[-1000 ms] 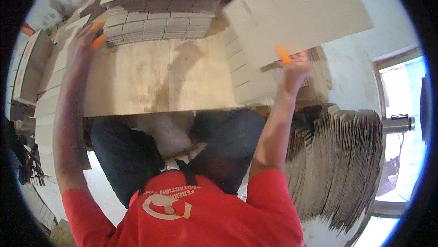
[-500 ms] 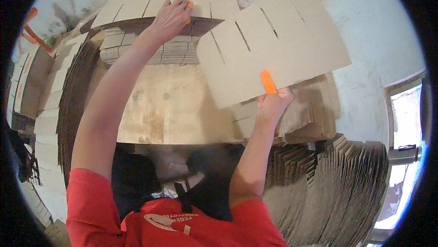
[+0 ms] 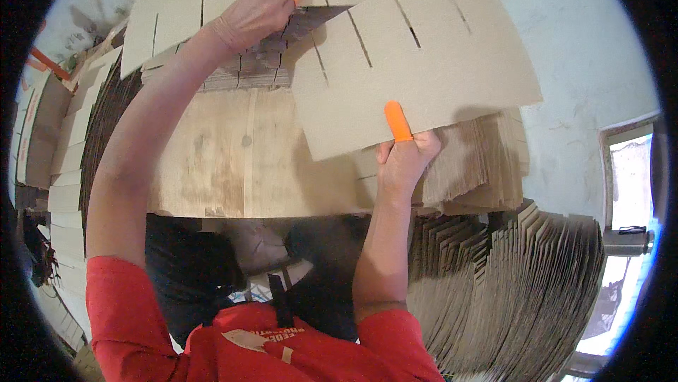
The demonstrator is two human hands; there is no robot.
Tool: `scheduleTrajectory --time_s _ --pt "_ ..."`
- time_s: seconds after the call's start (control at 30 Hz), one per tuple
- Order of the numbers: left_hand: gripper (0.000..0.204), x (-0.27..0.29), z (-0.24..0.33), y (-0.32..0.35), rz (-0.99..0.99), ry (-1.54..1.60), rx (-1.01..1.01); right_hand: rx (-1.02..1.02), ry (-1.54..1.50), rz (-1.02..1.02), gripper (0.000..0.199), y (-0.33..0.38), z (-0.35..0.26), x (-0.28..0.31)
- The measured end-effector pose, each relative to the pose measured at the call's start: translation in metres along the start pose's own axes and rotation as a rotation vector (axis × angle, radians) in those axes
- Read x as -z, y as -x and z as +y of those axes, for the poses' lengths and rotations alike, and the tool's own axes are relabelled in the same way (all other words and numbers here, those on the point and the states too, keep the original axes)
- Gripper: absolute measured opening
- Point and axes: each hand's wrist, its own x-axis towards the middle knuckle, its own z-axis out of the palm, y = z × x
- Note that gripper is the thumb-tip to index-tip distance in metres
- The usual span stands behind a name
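Note:
My right hand (image 3: 406, 164) grips the lower edge of a slotted cardboard sheet (image 3: 452, 75), its thumb in an orange finger cover (image 3: 398, 121) lying on top. The sheet is raised and tilted, with several narrow slits running in from its far side. Farther off, at the back left, my left hand (image 3: 256, 16) is closed on the near edge of another slotted cardboard sheet (image 3: 176, 16). A bit of orange shows at that hand's fingertips too. This second sheet slants above a stack of slotted cardboard (image 3: 247, 68), with its left end hanging lower.
Between my arms lies a bare wooden tabletop (image 3: 212, 156). A cardboard pile (image 3: 480, 163) stands at its right, partly under the held sheet. More stacked cardboard (image 3: 508, 283) fills the lower right. Along the left runs another long row of cardboard (image 3: 67, 205).
The left hand's sheet has come up off the stack and tilted, its left end swinging toward me. My right hand and its sheet have shifted slightly left in view.

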Motion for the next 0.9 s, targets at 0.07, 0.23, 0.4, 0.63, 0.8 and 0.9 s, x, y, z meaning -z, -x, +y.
scheduleTrajectory --time_s 0.07,0.23,0.4,0.63,0.8,0.9 --pt "0.040 0.005 0.014 0.007 -0.092 -0.038 -0.025 0.032 0.058 -0.005 0.010 0.000 0.003 0.002" --pt "0.022 0.015 0.035 0.019 0.061 -0.074 -0.032 0.177 0.156 0.017 0.017 -0.003 0.010 0.003" --pt "0.022 0.012 0.032 0.035 0.099 -0.043 -0.007 0.098 0.203 0.022 0.019 0.000 0.008 0.003" --pt "0.026 0.018 0.037 0.047 0.033 -0.062 0.015 0.135 0.196 -0.030 0.014 -0.004 0.015 0.005" --pt "0.027 0.018 0.033 0.060 0.040 -0.012 0.039 0.021 0.212 0.024 0.011 -0.001 0.009 0.006" --pt "0.026 0.022 0.032 0.061 0.035 -0.028 0.031 -0.001 0.166 0.100 0.014 -0.005 0.019 0.010"
